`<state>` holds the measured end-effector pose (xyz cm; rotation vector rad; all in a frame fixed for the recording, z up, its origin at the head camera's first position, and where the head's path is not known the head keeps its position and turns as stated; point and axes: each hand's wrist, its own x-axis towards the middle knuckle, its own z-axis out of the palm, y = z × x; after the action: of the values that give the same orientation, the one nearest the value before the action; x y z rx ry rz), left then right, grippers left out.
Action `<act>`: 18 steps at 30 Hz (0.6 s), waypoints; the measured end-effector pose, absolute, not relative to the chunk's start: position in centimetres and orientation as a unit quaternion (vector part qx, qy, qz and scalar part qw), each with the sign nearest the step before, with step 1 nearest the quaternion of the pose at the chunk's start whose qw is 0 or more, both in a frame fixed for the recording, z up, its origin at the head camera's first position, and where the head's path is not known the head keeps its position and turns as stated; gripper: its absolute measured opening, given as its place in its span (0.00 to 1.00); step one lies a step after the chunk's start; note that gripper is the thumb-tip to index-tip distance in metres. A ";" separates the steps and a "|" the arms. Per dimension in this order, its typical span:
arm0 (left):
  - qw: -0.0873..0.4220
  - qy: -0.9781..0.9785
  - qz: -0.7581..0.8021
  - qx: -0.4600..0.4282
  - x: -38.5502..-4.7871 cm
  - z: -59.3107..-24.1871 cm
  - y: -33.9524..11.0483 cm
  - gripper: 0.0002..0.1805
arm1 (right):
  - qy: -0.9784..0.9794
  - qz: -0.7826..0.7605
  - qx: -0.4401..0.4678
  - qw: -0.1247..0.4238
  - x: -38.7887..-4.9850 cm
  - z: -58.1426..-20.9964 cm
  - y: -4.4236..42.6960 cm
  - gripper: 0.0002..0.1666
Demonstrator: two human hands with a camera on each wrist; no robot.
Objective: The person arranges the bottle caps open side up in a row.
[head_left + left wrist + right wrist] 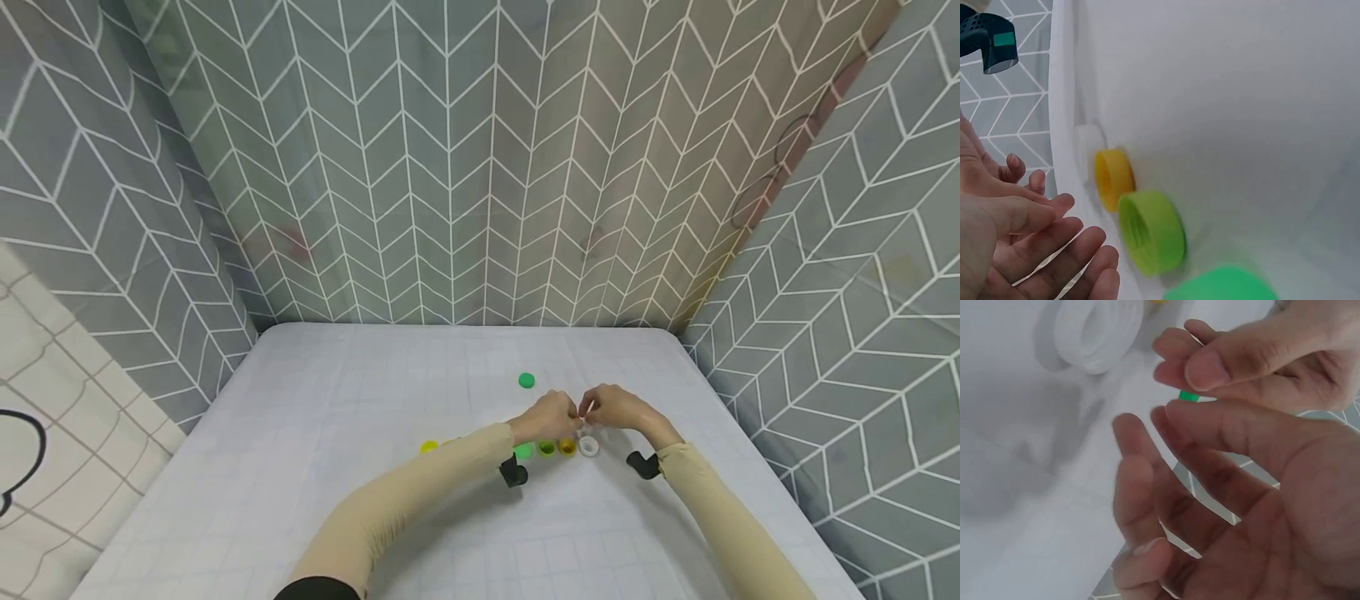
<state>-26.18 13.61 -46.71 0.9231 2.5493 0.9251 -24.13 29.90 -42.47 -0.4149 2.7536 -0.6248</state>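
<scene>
My left hand (550, 417) and right hand (617, 407) meet fingertip to fingertip above a row of small round plastic caps. In the right wrist view, the left thumb lies against its forefinger, and the right thumb (1229, 422) comes close to its own fingertips. Whether something thin or clear sits between them is hidden. Below the hands is a white ring-like cap (588, 447). Beside it stand an orange-yellow cap (1124, 175), a light green cap (1163, 231) with ridges inside, and a brighter green cap (1222, 287).
A darker green cap (527, 380) lies farther back on the white-covered table (360, 375). To the left, a yellow cap (429, 447) shows partly beside the left sleeve. Patterned curtains (465, 167) hang behind the table and at its sides.
</scene>
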 end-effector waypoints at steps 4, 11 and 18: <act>0.122 0.883 0.315 0.327 -26.7 -46.3 12.9 0.10 | 0.957 -0.220 -0.137 0.126 -24.4 -42.5 29.3 0.07; 0.106 0.880 0.322 0.332 -27.9 -45.9 11.4 0.09 | 0.961 -0.223 -0.133 0.094 -25.1 -42.4 28.0 0.10; 0.063 0.891 0.310 0.325 -29.5 -44.7 9.7 0.08 | 0.960 -0.231 -0.152 0.040 -25.7 -41.9 26.6 0.15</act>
<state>-29.50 9.66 -44.68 0.9807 2.6937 0.9361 -25.69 26.59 -41.86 -0.4653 2.9421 -0.7089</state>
